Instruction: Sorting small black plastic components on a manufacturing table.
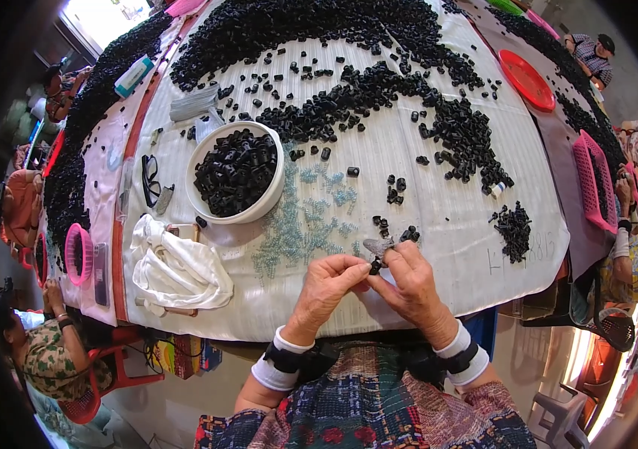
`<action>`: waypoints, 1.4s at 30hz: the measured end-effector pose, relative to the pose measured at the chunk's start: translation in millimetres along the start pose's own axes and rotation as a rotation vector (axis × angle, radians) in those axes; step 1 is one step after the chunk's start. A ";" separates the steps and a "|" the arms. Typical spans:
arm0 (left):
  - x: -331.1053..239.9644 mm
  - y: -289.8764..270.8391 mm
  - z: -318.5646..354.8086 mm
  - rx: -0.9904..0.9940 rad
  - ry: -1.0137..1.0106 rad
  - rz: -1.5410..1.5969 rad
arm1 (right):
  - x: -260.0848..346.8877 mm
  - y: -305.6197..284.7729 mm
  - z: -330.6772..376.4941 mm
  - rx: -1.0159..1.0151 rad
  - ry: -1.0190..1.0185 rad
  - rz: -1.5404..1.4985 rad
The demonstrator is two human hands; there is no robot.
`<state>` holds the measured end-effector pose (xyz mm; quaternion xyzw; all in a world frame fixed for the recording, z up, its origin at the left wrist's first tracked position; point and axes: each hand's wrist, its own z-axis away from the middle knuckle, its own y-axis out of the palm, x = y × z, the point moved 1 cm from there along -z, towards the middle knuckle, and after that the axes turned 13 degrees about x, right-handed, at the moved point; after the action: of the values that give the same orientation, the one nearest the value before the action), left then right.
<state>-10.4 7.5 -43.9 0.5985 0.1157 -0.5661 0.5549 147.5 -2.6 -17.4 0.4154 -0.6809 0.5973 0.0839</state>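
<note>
My left hand [325, 288] and my right hand [413, 288] meet at the table's near edge. Their fingertips close round a small black plastic part [376, 266]. A grey, flat-ended piece [377, 245], perhaps a tool, sticks out from the fingers of my right hand; its grip is hidden. Just beyond the hands lie a few loose black parts [381, 224]. Small pale blue coiled pieces, like springs [289, 236], are strewn to the left. Behind them stands a white bowl [279, 179] heaped with black cylindrical parts [235, 172].
A bundled white cloth [184, 273], eyeglasses [150, 179] and clear plastic bags [193, 103] lie left. Black parts [319, 30] cover the far table. Thin black pieces [512, 230] are piled right. A red tray [526, 81] and pink basket [594, 179] stand farther right. People sit at both sides.
</note>
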 end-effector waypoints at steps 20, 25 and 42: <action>-6.0 3.3 2.0 0.023 -0.024 0.011 | 5.6 2.1 -0.1 0.015 -0.047 0.049; -16.5 7.6 11.4 0.080 -0.043 -0.258 | 9.0 -3.0 9.0 -0.002 -0.108 0.085; -60.8 -25.7 3.0 -0.154 0.326 0.036 | -44.9 -13.8 1.7 -0.086 0.012 0.297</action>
<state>-51.9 44.1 -7.7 0.6401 0.2364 -0.4412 0.5829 186.1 17.6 -35.1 0.3025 -0.7593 0.5760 0.0165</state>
